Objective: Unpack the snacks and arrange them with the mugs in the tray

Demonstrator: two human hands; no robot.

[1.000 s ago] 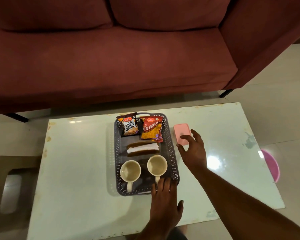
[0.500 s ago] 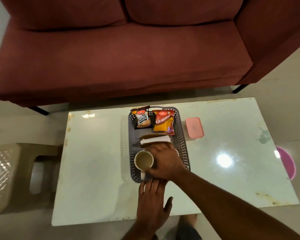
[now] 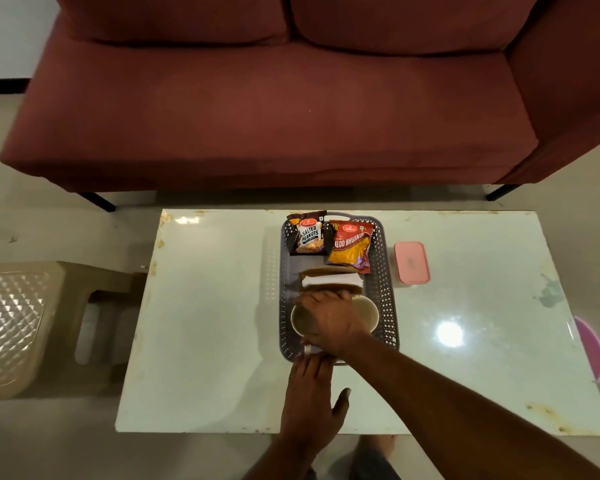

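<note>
A grey perforated tray (image 3: pixel 386 271) stands in the middle of the white table (image 3: pixel 205 323). At its far end lie a salted peanuts packet (image 3: pixel 308 237) and a red aloo bhujia packet (image 3: pixel 351 249). White napkins (image 3: pixel 329 280) lie mid-tray. Two cream mugs sit at the near end. My right hand (image 3: pixel 333 318) reaches over them from above and clasps the left mug (image 3: pixel 299 322), with fingers on its far rim and thumb by the handle. Part of the right mug (image 3: pixel 370 311) shows beside the hand. My left hand (image 3: pixel 312 393) lies flat on the table, fingertips at the tray's near rim.
A pink lidded box (image 3: pixel 411 261) sits on the table just right of the tray. A maroon sofa (image 3: pixel 274 116) runs behind the table. A beige plastic stool (image 3: pixel 14 323) stands at the left, and a pink object (image 3: pixel 593 351) lies on the floor at the right.
My right hand left the pink box, swung into the tray over the right mug, then shifted left onto the left mug. My left hand stayed at the tray's near edge.
</note>
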